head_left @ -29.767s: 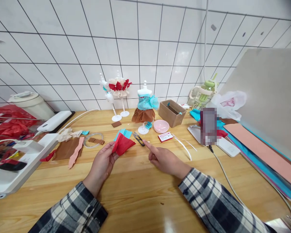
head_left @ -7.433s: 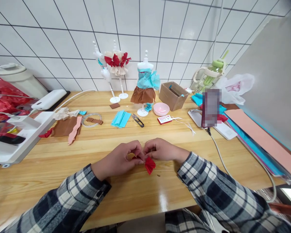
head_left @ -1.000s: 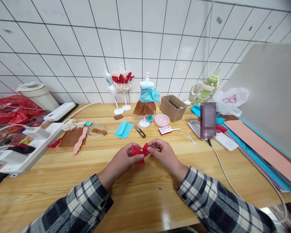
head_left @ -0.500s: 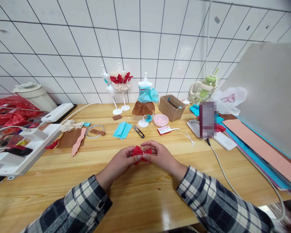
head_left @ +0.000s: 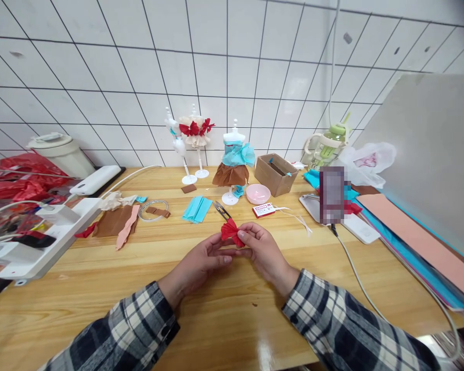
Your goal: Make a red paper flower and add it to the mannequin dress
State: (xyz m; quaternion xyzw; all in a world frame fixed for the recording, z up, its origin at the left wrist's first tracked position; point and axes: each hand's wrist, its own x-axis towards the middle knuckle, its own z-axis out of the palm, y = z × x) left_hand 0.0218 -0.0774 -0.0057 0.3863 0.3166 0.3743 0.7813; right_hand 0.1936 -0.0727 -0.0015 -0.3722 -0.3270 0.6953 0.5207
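A red crepe-paper bow (head_left: 229, 230) is pinched at its gathered middle between the thumb and fingers of my right hand (head_left: 266, 253). Just left of it, my left hand (head_left: 203, 262) has its thumb lowered away from the bow and its fingers stretched toward my right hand. Whether those left fingertips touch the bow's underside I cannot tell. Behind the bow lie black thread snips (head_left: 221, 210), their handles partly covered by it. A small dress form (head_left: 232, 172) in a blue top and brown skirt stands beyond.
Nearby are folded blue paper (head_left: 197, 209), a pink bowl (head_left: 258, 194), a red-and-white box (head_left: 263, 210) and a cardboard box (head_left: 276, 174). A power strip (head_left: 58, 242) and paper scraps (head_left: 114, 221) lie left. On the right are a phone (head_left: 331, 196), its cable and paper sheets (head_left: 417, 237).
The left thumb has let go of the bow and dropped away. My right hand now holds the bow, turned and raised slightly. The view has shifted a little.
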